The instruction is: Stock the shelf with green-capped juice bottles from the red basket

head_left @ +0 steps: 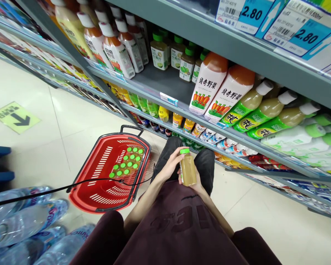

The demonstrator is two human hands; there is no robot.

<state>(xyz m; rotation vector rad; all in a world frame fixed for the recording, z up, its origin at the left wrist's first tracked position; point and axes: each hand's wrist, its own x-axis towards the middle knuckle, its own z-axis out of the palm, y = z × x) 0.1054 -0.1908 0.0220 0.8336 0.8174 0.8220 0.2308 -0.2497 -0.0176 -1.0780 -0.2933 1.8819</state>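
Observation:
A juice bottle (188,170) with a green cap and cloudy yellow-brown contents is held upright, slightly tilted, above my lap. My left hand (173,163) grips its upper side near the cap. Around the lower right side and base my right hand (196,181) is closed, its fingers partly hidden behind the bottle. To the left on the floor stands a red shopping basket (84,189), with several green-capped juice bottles (130,163) of the same look grouped at its far right end. Similar small bottles (159,53) stand on the shelf ahead.
The grey shelf (165,82) also carries white-labelled carrot drink bottles (208,82) and green-labelled bottles (245,106). Lower shelves hold more drinks. Large water bottles (24,221) and a blue stool-like object (0,165) are at left. A black cord (57,189) crosses over the basket.

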